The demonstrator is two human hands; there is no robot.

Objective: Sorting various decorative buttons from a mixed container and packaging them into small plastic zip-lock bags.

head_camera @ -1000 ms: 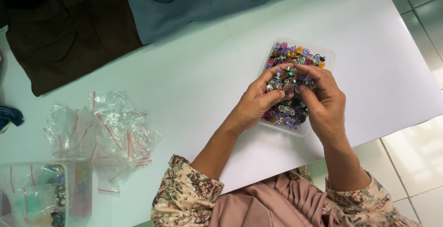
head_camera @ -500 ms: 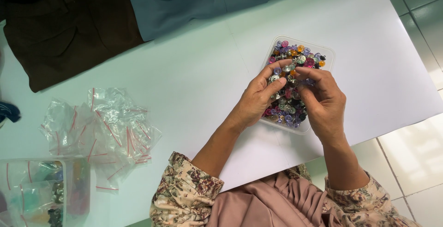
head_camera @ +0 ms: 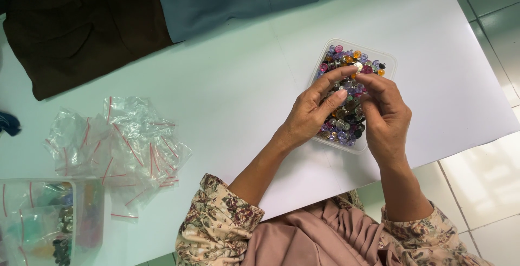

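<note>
A white table (head_camera: 233, 87) carries a clear button tub (head_camera: 388, 63), crumpled zip bags (head_camera: 122, 147), brown trousers (head_camera: 76, 28) and a blue-grey garment (head_camera: 227, 1).

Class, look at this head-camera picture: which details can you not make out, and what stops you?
- Buttons under the left hand and right hand: hidden by the hands.
- Whether the fingertips pinch a button: too small.
- Second container: cut off by the frame edge, veiled by clear bags.
</note>
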